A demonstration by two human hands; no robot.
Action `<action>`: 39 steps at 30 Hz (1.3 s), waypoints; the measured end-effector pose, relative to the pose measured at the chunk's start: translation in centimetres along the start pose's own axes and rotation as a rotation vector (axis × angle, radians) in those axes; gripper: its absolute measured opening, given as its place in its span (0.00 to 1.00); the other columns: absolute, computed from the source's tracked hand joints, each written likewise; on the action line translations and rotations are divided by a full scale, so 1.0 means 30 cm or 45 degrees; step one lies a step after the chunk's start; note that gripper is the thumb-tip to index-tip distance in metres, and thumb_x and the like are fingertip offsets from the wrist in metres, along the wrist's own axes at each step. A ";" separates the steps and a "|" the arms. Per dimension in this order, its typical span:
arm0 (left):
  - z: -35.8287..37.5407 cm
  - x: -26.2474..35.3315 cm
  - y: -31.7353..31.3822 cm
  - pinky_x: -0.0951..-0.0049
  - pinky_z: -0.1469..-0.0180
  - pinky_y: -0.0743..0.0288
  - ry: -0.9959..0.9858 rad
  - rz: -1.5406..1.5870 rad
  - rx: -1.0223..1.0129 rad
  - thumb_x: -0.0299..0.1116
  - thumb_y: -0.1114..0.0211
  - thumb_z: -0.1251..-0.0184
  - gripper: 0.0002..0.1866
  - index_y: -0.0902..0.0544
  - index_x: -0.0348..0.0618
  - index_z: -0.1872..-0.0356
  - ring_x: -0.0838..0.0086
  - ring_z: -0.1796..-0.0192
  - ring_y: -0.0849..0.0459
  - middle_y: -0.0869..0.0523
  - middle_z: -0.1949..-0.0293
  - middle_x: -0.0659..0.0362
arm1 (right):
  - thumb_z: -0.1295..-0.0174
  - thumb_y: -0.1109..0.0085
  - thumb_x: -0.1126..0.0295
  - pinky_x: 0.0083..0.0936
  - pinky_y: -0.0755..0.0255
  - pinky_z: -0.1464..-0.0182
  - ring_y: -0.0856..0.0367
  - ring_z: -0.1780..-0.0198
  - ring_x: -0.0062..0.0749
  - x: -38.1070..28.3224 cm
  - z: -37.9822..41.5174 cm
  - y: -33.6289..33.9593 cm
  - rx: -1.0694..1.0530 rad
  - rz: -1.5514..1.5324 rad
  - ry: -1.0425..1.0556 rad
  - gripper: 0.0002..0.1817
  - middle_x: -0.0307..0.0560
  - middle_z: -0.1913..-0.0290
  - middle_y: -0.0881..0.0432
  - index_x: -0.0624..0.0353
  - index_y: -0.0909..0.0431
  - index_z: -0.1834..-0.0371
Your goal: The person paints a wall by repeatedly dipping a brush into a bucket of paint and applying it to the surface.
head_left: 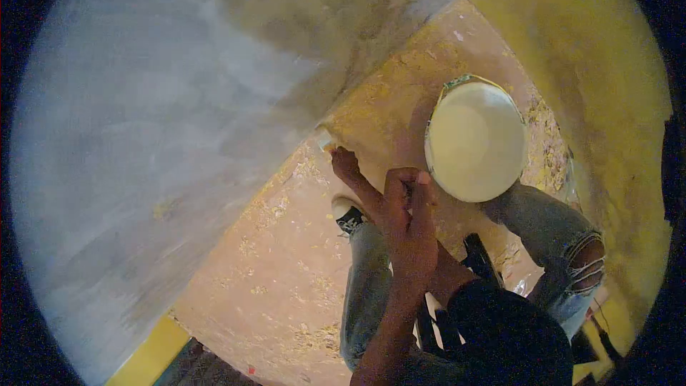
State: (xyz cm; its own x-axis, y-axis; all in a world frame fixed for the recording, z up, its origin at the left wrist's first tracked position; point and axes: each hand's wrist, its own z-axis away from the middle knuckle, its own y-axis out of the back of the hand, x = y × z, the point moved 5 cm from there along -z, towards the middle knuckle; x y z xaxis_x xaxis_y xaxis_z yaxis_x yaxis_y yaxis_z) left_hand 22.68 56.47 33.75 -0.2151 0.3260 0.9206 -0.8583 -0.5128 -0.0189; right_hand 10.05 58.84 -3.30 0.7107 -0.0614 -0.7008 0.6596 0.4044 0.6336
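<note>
My right hand (344,163) is closed on a small tool (325,141) with a pale, flat end, a brush or a scraper. The tool's end is at the line where the grey-white wall (164,100) meets the floor. My left hand (410,187) is curled closed above my crossing right forearm, just left of the bucket. What it holds, if anything, is hidden. A round white bucket (477,141) stands on the floor to the right of both hands, with pale material inside and a thin handle along its rim.
The pinkish floor (286,264) is strewn with yellowish flakes. A yellow wall (600,86) rises on the right. My knees in torn jeans (368,279) flank a dark seat. A shoe (349,218) is near my right forearm. A yellow strip (153,350) lies at lower left.
</note>
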 end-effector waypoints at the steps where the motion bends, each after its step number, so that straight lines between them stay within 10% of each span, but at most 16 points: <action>1: 0.003 0.003 -0.010 0.75 0.63 0.27 0.029 0.022 -0.010 0.27 0.44 0.29 0.04 0.26 0.36 0.60 0.75 0.68 0.26 0.27 0.49 0.48 | 0.32 0.49 0.59 0.48 0.26 0.61 0.18 0.65 0.58 -0.013 -0.018 0.014 -0.004 -0.007 -0.013 0.15 0.59 0.70 0.18 0.62 0.22 0.64; 8: 0.026 0.014 -0.069 0.76 0.63 0.31 0.165 -0.003 0.006 0.29 0.45 0.27 0.05 0.27 0.38 0.62 0.78 0.69 0.28 0.26 0.69 0.60 | 0.33 0.47 0.60 0.46 0.26 0.64 0.18 0.67 0.56 -0.064 0.122 0.271 0.180 -0.330 0.184 0.15 0.62 0.72 0.19 0.62 0.22 0.67; 11: 0.022 0.007 -0.070 0.76 0.63 0.33 0.150 0.035 0.004 0.30 0.45 0.26 0.06 0.27 0.39 0.62 0.78 0.69 0.28 0.26 0.72 0.61 | 0.33 0.46 0.59 0.46 0.27 0.65 0.17 0.67 0.55 -0.008 0.165 0.270 -0.094 -0.690 -0.269 0.16 0.64 0.71 0.20 0.63 0.23 0.67; 13: 0.013 0.001 -0.062 0.76 0.63 0.33 0.091 -0.036 0.004 0.30 0.46 0.26 0.05 0.27 0.39 0.62 0.78 0.69 0.28 0.26 0.72 0.61 | 0.33 0.47 0.58 0.46 0.25 0.63 0.17 0.67 0.56 0.029 0.103 0.232 0.204 -0.325 -0.121 0.17 0.62 0.71 0.19 0.62 0.22 0.66; 25: 0.018 0.010 -0.056 0.74 0.64 0.29 0.005 -0.047 -0.041 0.30 0.46 0.26 0.06 0.27 0.39 0.62 0.77 0.68 0.25 0.24 0.70 0.59 | 0.33 0.48 0.59 0.48 0.25 0.57 0.18 0.60 0.58 -0.049 0.010 0.257 -0.016 -0.038 0.152 0.19 0.62 0.66 0.18 0.66 0.22 0.69; 32: 0.012 0.020 -0.035 0.71 0.63 0.29 0.020 -0.170 -0.039 0.33 0.46 0.25 0.08 0.27 0.39 0.61 0.73 0.68 0.24 0.24 0.72 0.57 | 0.33 0.48 0.59 0.50 0.27 0.60 0.20 0.65 0.59 0.036 0.044 0.307 -0.063 -0.072 -0.094 0.18 0.61 0.70 0.20 0.65 0.22 0.71; 37: 0.001 -0.011 -0.038 0.68 0.64 0.29 -0.061 -0.233 0.002 0.35 0.45 0.26 0.10 0.26 0.38 0.61 0.69 0.70 0.24 0.23 0.73 0.55 | 0.34 0.48 0.59 0.49 0.27 0.62 0.17 0.64 0.53 -0.070 -0.103 0.305 0.018 0.623 0.424 0.17 0.57 0.68 0.17 0.62 0.19 0.70; 39: 0.009 -0.010 -0.048 0.68 0.64 0.29 -0.001 -0.171 -0.001 0.35 0.45 0.26 0.10 0.26 0.38 0.60 0.69 0.71 0.23 0.22 0.72 0.55 | 0.33 0.48 0.60 0.45 0.28 0.66 0.18 0.69 0.46 -0.058 -0.034 0.398 0.246 0.311 0.487 0.17 0.54 0.71 0.19 0.62 0.18 0.71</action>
State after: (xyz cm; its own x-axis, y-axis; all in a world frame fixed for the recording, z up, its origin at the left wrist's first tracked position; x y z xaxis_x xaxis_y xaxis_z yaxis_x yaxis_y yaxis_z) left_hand 24.10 56.90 33.61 -0.0979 0.3912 0.9151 -0.8797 -0.4640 0.1043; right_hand 16.44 64.69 5.16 0.7335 0.3682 -0.5714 0.5440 0.1861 0.8182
